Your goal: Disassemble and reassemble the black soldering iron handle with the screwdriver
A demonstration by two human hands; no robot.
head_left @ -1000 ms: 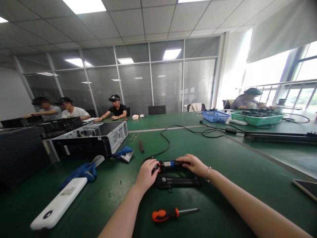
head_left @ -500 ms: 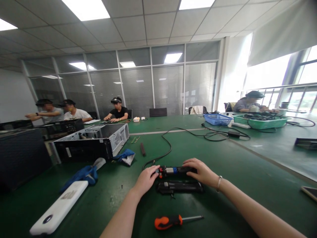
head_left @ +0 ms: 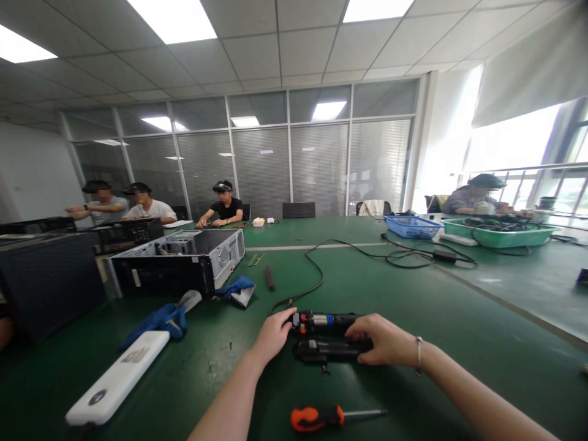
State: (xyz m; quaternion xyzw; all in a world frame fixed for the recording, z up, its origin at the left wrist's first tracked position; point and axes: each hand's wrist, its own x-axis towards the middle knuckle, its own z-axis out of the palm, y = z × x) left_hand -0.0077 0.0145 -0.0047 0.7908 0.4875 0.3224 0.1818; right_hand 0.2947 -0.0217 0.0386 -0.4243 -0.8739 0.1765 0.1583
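An opened electric screwdriver with a silver motor and blue band lies sideways on the green table. My left hand is closed around its left end, where a black cord leads off. Just nearer to me is a black housing half with a small lever on its near side. My right hand grips the right end of that housing half, thumb in front and fingers over the top. Below both parts rests an orange and black screwdriver, its shaft pointing right.
A white oblong case and blue gloves are on the left, before an open computer case. A dark bar lies beyond my hands. Blue and green baskets stand at right. Several people sit farther off.
My right hand has moved from the opened electric screwdriver's right end down onto the housing half. My left hand stays at the left end. The view has shifted slightly.
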